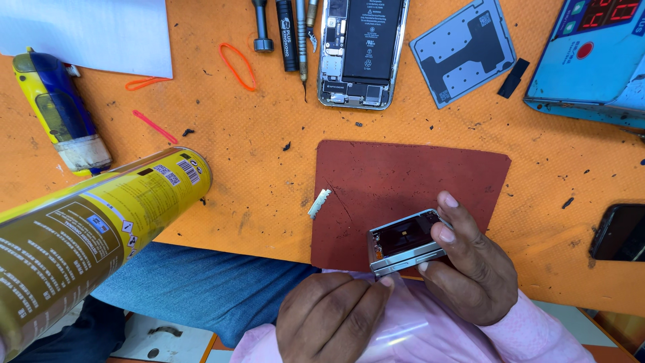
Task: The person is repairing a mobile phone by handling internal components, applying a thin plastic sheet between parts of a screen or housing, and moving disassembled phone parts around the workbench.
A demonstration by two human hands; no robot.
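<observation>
Head view: we noted our right hand (467,265) clamped on a small silver metal phone frame (405,243) over the dark red rubber mat's (403,175) near edge; left hand (332,316) curled loosely, fingertip touching the frame.

Yellow spray can (101,228), opened phone (359,50), blade (320,203)

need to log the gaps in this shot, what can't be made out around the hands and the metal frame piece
- Head view: the far end of the metal frame piece is hidden by the right hand.
- Whether the left hand grips anything: its fingers curl under.
- The yellow spray can: its lower end is cut off by the left edge.
- The dark phone: cut by the right edge.
- The small black specks on the orange mat: too small to identify.
</observation>
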